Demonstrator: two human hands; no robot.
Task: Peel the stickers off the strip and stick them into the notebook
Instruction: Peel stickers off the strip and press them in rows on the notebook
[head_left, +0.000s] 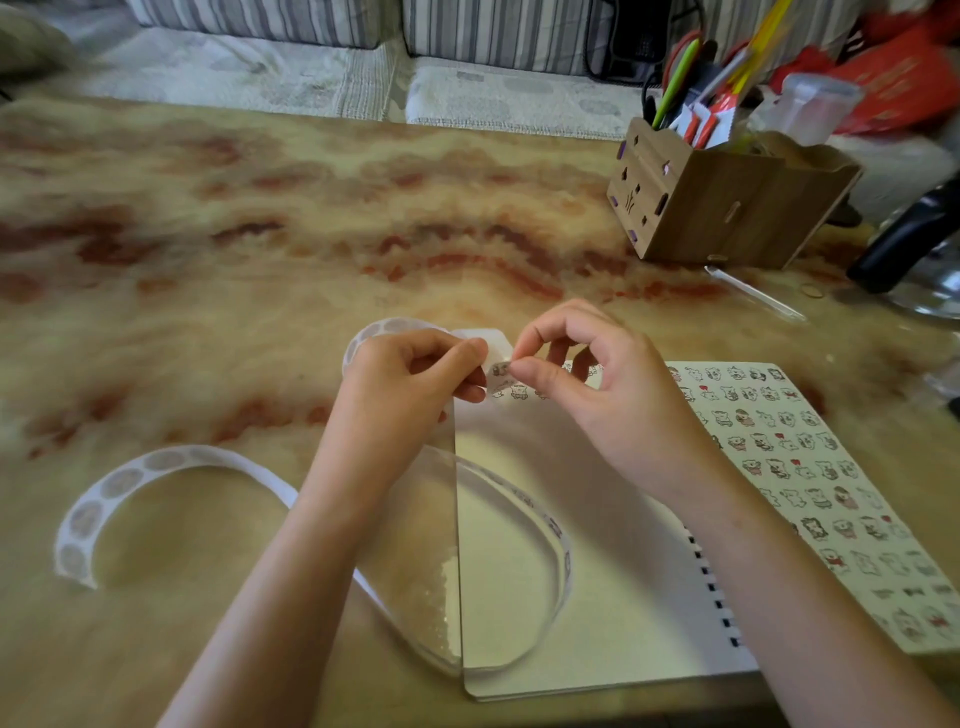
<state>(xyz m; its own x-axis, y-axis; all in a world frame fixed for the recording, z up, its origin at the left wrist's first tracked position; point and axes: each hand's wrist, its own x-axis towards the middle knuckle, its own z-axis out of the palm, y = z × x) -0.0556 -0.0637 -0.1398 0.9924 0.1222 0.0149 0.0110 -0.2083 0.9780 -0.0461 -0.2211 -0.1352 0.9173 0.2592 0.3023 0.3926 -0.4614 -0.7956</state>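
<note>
Sticker strip (119, 483) — trailing leftward, pinched by left hand (410, 379), right hand (597, 384)

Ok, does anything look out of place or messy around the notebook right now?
Only the sticker strip: its slack loops across the blank page of the notebook, where stickers would go, and the rest curls over the table. The left hand holds it; the right hand pinches a sticker. Nothing looks spilled or torn.
</note>
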